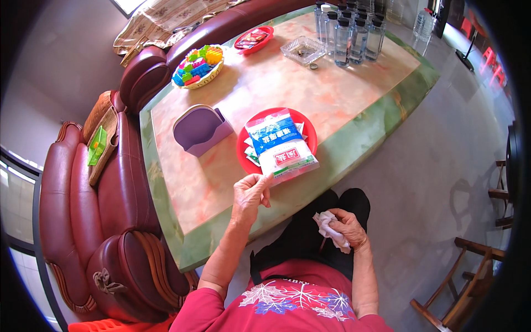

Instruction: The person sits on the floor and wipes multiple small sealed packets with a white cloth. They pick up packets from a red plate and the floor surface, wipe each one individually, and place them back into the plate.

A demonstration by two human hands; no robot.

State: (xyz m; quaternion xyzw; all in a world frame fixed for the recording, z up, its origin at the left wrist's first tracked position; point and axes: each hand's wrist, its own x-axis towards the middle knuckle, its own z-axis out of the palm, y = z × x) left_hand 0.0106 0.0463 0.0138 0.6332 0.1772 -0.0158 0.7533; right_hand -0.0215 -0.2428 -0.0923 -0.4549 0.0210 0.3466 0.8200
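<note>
While the left hand [253,192] pinches its near corner, the rectangular blue-and-white plastic packet [281,141] lies at one o'clock, aligned eleven-to-five; the right hand [348,228] clutches crumpled white cloth [326,222].

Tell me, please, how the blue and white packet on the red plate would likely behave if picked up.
The packet would probably flex, since its wrapper looks like thin plastic. Its shiny surface may be slippery. Lifted by the corner at the left hand, it might sag.

The blue-and-white packet [281,143] and red shirt [287,304] bear lettering.
</note>
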